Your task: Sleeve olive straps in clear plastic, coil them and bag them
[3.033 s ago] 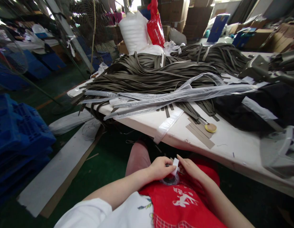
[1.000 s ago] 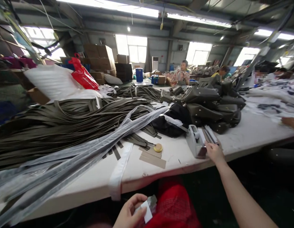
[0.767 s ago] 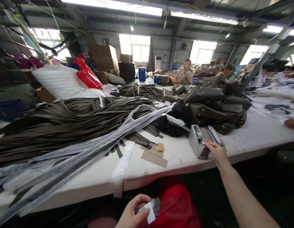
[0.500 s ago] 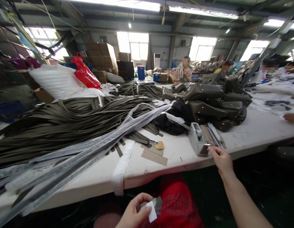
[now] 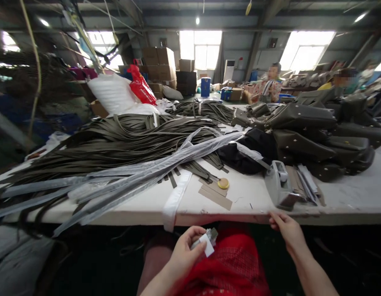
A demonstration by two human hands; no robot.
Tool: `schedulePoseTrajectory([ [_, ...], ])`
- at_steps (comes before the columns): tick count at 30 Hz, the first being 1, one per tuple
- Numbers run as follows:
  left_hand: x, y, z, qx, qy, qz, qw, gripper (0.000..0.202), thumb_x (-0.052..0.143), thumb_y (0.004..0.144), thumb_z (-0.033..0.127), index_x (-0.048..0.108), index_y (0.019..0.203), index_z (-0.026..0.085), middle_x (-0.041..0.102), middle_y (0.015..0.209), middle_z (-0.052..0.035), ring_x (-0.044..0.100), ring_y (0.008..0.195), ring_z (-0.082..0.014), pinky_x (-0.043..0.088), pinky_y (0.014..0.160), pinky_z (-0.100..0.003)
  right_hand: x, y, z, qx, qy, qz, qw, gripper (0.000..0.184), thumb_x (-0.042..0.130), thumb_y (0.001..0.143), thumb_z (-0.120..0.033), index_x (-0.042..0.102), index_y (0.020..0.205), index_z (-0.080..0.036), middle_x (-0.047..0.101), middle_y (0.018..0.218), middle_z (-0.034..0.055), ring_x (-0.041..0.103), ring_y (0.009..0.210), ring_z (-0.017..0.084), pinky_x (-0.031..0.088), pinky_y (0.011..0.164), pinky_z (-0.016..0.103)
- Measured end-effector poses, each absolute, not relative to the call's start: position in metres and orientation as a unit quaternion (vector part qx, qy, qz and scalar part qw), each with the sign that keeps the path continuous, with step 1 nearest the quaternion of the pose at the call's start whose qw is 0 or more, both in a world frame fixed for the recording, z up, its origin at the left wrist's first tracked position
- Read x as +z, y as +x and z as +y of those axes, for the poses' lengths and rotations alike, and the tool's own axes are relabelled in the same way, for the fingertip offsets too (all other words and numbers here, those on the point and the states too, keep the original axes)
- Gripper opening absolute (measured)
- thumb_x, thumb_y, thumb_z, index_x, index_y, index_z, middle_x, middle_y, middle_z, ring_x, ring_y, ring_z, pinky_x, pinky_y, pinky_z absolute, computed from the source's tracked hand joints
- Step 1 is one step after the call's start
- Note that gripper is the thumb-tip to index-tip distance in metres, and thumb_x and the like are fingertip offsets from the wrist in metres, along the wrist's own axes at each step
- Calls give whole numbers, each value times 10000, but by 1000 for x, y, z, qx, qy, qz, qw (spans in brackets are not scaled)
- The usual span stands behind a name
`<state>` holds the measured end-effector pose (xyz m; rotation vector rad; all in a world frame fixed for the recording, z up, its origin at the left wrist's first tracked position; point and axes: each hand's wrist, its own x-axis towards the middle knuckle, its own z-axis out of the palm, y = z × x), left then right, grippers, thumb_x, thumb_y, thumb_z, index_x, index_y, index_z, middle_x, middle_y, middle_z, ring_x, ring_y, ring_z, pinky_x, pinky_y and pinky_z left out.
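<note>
Low over the lap, my left hand (image 5: 188,248) is closed on a small bundle (image 5: 213,234) of dark olive material in clear plastic, with a white card (image 5: 206,246) pressed against it by the thumb. Just below the table's front edge, my right hand (image 5: 289,232) has thumb and forefinger pinched together; anything between them is too small to make out. It is apart from the grey tape dispenser (image 5: 274,187), which stands up and to its right at the table edge.
Long olive straps (image 5: 128,139) cover the table's left half, with plastic-sleeved strips (image 5: 165,160) across them. Cardboard strips (image 5: 216,196) and a yellow round disc (image 5: 222,183) lie mid-table. Olive bags (image 5: 307,123) are piled at right. A person (image 5: 267,88) is across the table.
My right hand has come away from the tape dispenser, down toward me. The left hand still holds the bundle and card, slightly higher in view. The camera view has turned left.
</note>
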<state>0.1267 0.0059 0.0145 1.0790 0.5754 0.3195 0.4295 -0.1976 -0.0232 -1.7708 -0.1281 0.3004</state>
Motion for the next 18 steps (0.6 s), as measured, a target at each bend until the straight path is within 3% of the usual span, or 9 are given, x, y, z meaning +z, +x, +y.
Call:
schedulePoseTrajectory([
  [4, 15, 135, 5, 203, 526, 302, 769, 519, 815, 664, 506, 597, 967, 146, 685, 815, -62, 613, 703, -150, 454, 620, -232, 0, 351, -150, 307, -699, -187, 618, 458, 789, 646, -569, 731, 776, -133, 626, 567, 18, 523, 475, 110, 433, 467, 227],
  [10, 24, 135, 4, 268, 556, 318, 720, 397, 753, 755, 390, 585, 1013, 139, 673, 828, -49, 611, 700, -132, 471, 643, -230, 33, 276, -110, 476, -619, -287, 555, 425, 729, 740, -575, 696, 758, -152, 601, 534, -3, 490, 455, 97, 392, 459, 218],
  [15, 29, 130, 3, 292, 583, 327, 685, 336, 717, 780, 320, 585, 1033, 141, 685, 903, -70, 641, 808, -161, 496, 730, -253, 25, 262, -94, 507, -618, -277, 533, 479, 738, 683, -626, 638, 665, -157, 559, 468, -26, 439, 390, 78, 324, 408, 207],
  [18, 27, 130, 3, 295, 568, 334, 692, 347, 687, 804, 385, 584, 1029, 141, 675, 878, -62, 631, 759, -153, 491, 695, -253, 17, 261, -87, 506, -627, -275, 525, 508, 716, 680, -660, 624, 656, -161, 550, 448, -31, 418, 358, 74, 271, 387, 206],
])
